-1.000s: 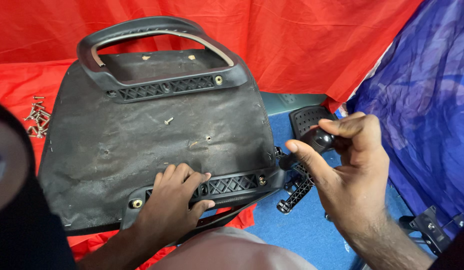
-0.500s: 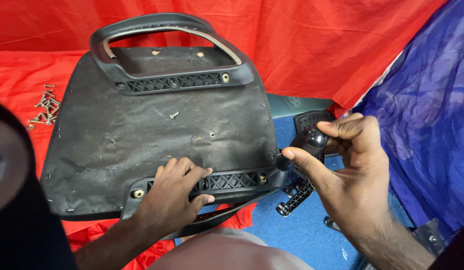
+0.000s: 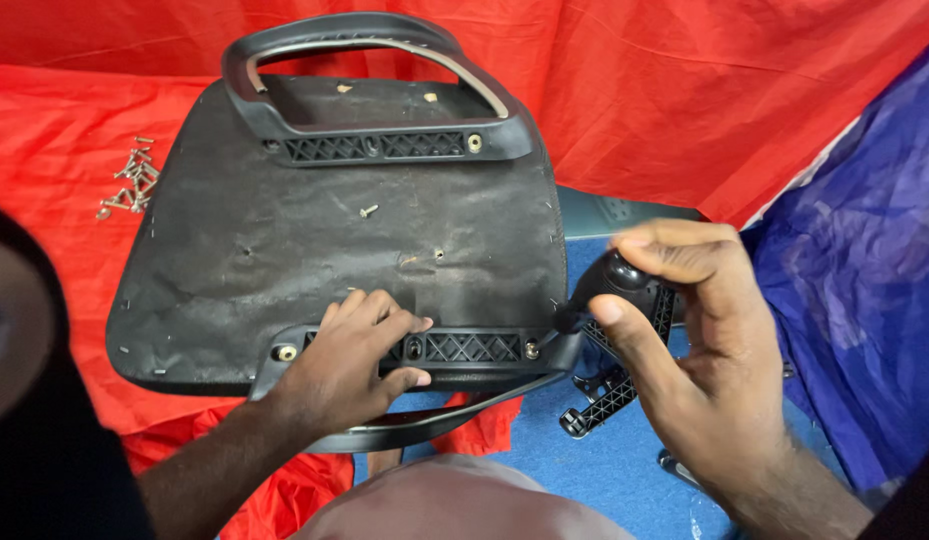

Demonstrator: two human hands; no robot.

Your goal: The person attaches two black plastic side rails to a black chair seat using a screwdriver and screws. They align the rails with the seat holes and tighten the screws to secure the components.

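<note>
Right hand (image 3: 699, 350) lowered screwdriver (image 3: 599, 288) to bracket (image 3: 464, 350), left hand (image 3: 349, 365) pressing

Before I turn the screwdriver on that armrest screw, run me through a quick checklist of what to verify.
1. Tool gripped: ok. The right hand holds the screwdriver by its black handle.
2. Tip seated in the screw: cannot tell. The tip points at it, but the contact is too small to see.
3. Armrest bracket steadied: ok. The left hand presses flat on it.
4. Fingers clear of the tip: ok. The left hand lies apart from that screw.
5. Seat base lying flat on the red cloth: ok.
6. Spare screws within sight: ok, piled on the cloth left of the seat.
</note>
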